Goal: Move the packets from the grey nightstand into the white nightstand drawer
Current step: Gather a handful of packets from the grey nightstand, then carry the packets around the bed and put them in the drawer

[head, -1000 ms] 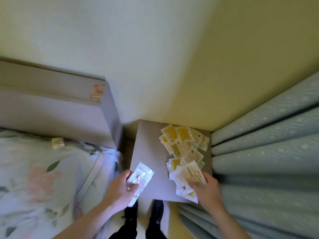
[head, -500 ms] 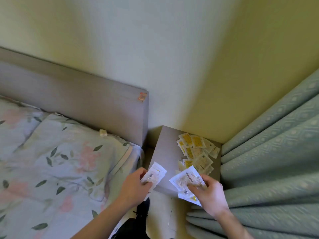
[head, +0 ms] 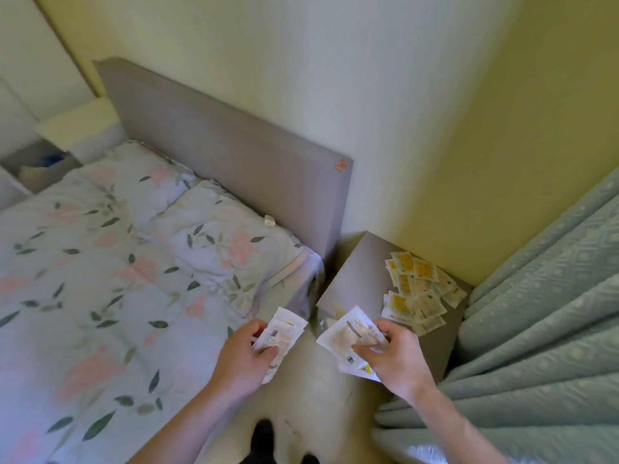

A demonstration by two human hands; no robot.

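Note:
A pile of several yellow and white packets (head: 418, 289) lies on the grey nightstand (head: 355, 276) in the corner between the headboard and the curtain. My left hand (head: 244, 356) grips a small stack of white packets (head: 284, 333) just off the nightstand's front left, over the edge of the bed. My right hand (head: 398, 356) grips another bunch of white packets (head: 345, 339) over the nightstand's front edge. A white nightstand (head: 77, 125) stands on the far side of the bed, at top left; an open compartment (head: 40, 165) shows below its top.
A bed with a floral cover and pillows (head: 127, 269) fills the left. Behind it runs a grey headboard (head: 234, 152). Green curtains (head: 542, 329) hang at the right, close to the grey nightstand. My feet (head: 264, 437) stand on the pale floor between bed and curtain.
The view has swung left and pulled back, so the bed and the white nightstand come into sight. Both hands have drawn away from the grey nightstand, each still holding its packets.

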